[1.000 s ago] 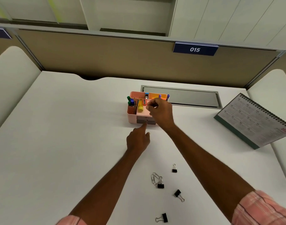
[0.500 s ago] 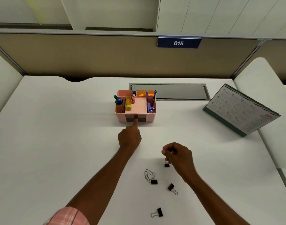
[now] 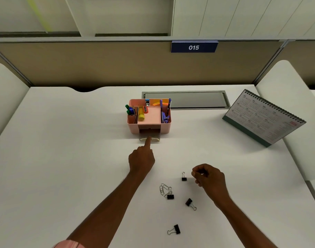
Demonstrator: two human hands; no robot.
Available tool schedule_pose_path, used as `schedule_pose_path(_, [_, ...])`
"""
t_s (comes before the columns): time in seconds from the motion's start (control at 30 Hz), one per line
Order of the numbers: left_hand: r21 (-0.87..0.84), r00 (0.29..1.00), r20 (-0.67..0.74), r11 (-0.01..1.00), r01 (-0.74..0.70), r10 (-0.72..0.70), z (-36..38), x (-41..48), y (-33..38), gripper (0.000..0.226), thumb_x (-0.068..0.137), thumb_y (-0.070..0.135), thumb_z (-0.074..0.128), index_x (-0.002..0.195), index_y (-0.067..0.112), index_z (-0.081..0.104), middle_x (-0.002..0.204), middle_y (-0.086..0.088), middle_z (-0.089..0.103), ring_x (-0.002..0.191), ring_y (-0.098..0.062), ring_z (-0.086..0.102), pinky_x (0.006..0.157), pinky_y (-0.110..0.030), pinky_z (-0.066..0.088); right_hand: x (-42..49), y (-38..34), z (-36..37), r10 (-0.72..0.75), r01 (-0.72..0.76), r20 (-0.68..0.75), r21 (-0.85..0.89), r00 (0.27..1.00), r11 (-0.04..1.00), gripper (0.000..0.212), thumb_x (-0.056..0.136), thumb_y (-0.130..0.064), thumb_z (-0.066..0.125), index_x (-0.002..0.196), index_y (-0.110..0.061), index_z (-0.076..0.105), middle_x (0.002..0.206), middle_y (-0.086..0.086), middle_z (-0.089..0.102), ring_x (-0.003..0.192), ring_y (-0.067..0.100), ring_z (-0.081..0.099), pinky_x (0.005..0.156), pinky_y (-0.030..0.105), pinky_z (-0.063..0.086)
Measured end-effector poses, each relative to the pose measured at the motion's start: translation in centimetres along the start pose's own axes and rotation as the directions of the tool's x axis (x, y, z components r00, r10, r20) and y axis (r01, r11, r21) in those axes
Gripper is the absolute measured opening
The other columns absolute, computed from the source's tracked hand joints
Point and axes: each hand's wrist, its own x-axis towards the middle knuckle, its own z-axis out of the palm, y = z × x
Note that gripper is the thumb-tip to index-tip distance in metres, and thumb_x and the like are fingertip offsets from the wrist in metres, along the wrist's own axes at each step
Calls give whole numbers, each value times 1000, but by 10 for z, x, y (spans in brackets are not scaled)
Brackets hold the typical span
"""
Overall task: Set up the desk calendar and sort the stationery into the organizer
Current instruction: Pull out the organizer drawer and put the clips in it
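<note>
Left hand (image 3: 141,161): index finger straight, tip on the front of the clear plastic drawer (image 3: 149,138); other fingers curled under, holding nothing. The drawer stands pulled out of the pink plastic organizer (image 3: 166,128) toward the near edge. Half a second ago it sat flush.

Right hand (image 3: 209,179): fingers curled, thumb and fingertips together, nothing visible between them. It sits just right of a small black binder clip (image 3: 184,177), apart from it. One second ago it was up at the organizer.

The organizer stands near the middle of the far edge of the smooth white desk (image 3: 63,158), just in front of a brushed-metal cable hatch (image 3: 185,100). Compartments hold green and blue markers (image 3: 129,110), a yellow tube (image 3: 141,116) and purple pens (image 3: 169,103); the centre tray is bare.

The spiral-bound desk calendar (image 3: 260,119) stands upright on its green base by the right edge, toward the far corner.

Still loose, right of centre toward the near edge:
- a second black binder clip (image 3: 170,196), touching a cluster of wire paper clips (image 3: 163,189)
- a third (image 3: 188,202)
- a fourth (image 3: 176,229), nearest the near edge

Open room: the whole left half of the desk, and the strip between drawer and clips.
</note>
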Motion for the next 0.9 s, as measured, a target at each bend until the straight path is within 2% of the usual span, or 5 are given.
schedule_pose_path(0.3, [5, 1000, 22, 1000, -8, 8, 10, -23, -6, 60, 105, 37, 45, 160, 29, 23, 104, -7, 73, 94, -28, 71, 76, -35, 54, 2, 12, 8, -26, 26, 20, -42, 999, 999, 12, 87, -12, 78, 82, -22, 75, 75, -5, 75, 62, 16, 72, 69, 37, 60])
schedule_pose_path(0.43, [3, 1000, 30, 1000, -3, 3, 10, -31, -8, 60, 105, 37, 45, 160, 30, 22, 108, -8, 72, 98, -30, 70, 79, -37, 53, 10, 26, 15, -104, 114, 56, -220, 993, 969, 14, 86, -18, 78, 83, -29, 72, 75, -9, 71, 65, 12, 69, 68, 32, 56])
schedule_pose_path(0.57, [-12, 1000, 30, 1000, -3, 3, 13, -37, -11, 61, 104, 36, 46, 160, 31, 22, 108, -8, 72, 98, -31, 70, 81, -38, 55, 19, 38, 27, -164, 202, 122, -453, 979, 868, 8, 88, -32, 73, 90, -30, 66, 83, -14, 63, 76, 9, 62, 67, 29, 49])
schedule_pose_path(0.7, [-18, 999, 35, 1000, -8, 9, 14, -40, -11, 64, 104, 38, 46, 161, 31, 19, 107, -7, 72, 97, -30, 71, 81, -38, 56, 18, 36, 42, -167, 189, 91, -564, 982, 804, 25, 89, -44, 70, 84, -25, 54, 83, -9, 54, 76, 15, 55, 65, 33, 44])
schedule_pose_path(0.9, [-26, 999, 52, 1000, -15, 16, 13, -41, -11, 67, 104, 40, 46, 162, 31, 15, 107, -7, 72, 98, -29, 70, 81, -38, 56, 16, 35, 54, -235, 248, 110, -661, 966, 709, 14, 96, -26, 59, 87, -16, 56, 88, 0, 51, 80, 24, 53, 61, 33, 41])
